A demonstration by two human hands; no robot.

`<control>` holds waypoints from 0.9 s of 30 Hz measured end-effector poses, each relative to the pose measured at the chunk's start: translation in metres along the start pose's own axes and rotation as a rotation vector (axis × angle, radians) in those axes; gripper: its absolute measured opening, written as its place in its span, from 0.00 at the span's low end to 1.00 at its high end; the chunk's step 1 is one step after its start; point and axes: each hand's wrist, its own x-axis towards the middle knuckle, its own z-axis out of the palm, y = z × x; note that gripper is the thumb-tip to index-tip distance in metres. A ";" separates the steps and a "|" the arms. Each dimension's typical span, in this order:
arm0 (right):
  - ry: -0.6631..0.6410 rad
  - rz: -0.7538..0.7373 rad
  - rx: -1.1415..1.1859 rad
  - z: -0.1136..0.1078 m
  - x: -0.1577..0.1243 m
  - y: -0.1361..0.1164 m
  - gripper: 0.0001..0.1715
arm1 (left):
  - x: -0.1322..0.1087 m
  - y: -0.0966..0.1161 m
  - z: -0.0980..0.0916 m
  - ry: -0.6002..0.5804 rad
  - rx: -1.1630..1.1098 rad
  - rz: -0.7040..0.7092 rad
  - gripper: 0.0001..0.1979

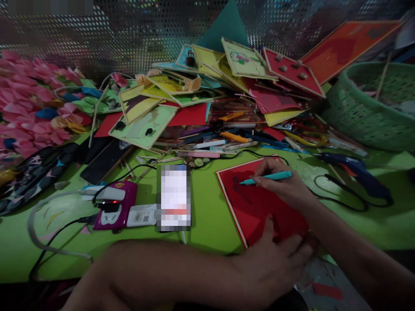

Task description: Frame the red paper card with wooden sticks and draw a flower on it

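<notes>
1. Our bare left forearm (168, 268) leads to the left hand (275, 265), spread open over the near edge of a red card (248, 216).
2. Our right hand (287, 189) grips a slim, smooth turquoise pen (280, 176), tip at dark strokes (241, 190).
3. Rectangular and edged with thin pale strips (231, 211), the card lies before us on a green tabletop (205, 194).
4. Beyond, we see heaped stick-framed panels (248, 65) beside a perforated green basket (366, 108).

A QR code (146, 219) stands on the white block (134, 216), lettering illegible.
</notes>
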 end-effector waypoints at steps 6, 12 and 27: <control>0.002 0.022 0.021 0.000 0.000 0.000 0.12 | -0.001 0.001 0.001 -0.009 0.013 0.016 0.27; 0.026 0.033 0.061 0.000 -0.001 -0.003 0.14 | -0.001 -0.001 -0.003 -0.027 -0.004 0.026 0.27; 0.015 0.033 0.053 -0.001 -0.002 -0.001 0.12 | 0.000 0.000 -0.002 -0.024 0.028 0.025 0.28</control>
